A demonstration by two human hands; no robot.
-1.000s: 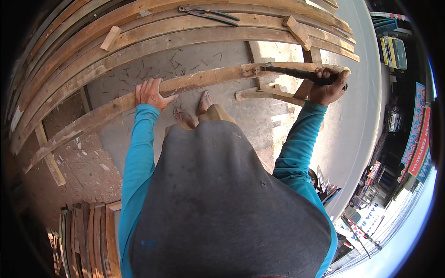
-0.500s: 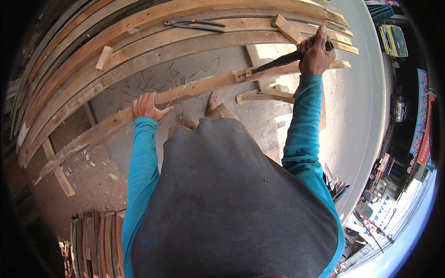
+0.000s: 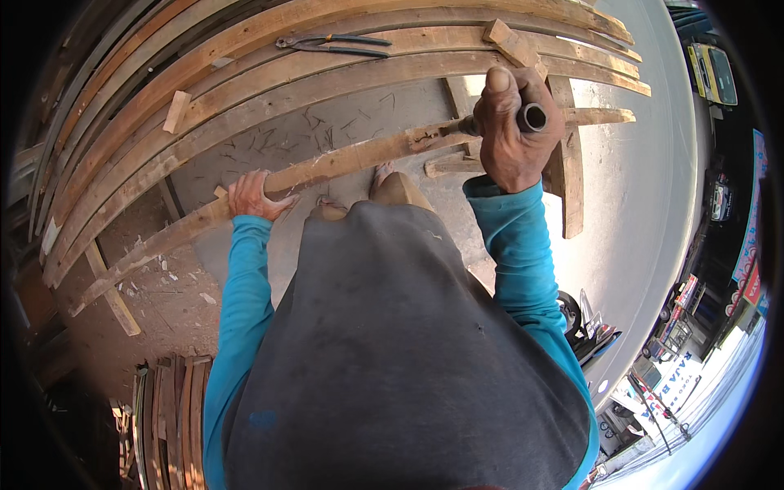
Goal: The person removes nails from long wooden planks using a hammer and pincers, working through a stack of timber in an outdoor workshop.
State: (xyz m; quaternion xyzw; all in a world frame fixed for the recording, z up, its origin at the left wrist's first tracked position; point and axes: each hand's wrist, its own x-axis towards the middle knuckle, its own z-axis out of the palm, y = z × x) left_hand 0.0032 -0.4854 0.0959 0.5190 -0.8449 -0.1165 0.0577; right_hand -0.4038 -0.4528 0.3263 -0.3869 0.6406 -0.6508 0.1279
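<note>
My left hand [image 3: 257, 198] is wrapped over a long, narrow wooden beam [image 3: 343, 161], with the thumb on its near side. The beam slants from the lower left up to the right, and its surface looks worn and splintered near the bar. In my right hand [image 3: 510, 143] is a dark pry bar [image 3: 533, 119], gripped in a fist with the thumb up. Its round, hollow handle end points up toward me. The bar's lower end meets the beam left of the fist; my hand hides most of the shaft, and the exact tip is hard to make out.
Several long beams [image 3: 359, 72] lie side by side beyond, carrying pincers [image 3: 335, 45] and small wood blocks [image 3: 177, 111]. Cross timbers [image 3: 569, 184] stand below. Bent nails [image 3: 265, 140] litter the ground. Stacked boards [image 3: 171, 416] are at lower left; a road [image 3: 637, 212] runs on the right.
My right hand has risen nearer to me and shifted left, tipping the bar more upright, its hollow end now facing me. My left hand keeps its hold on the beam.
</note>
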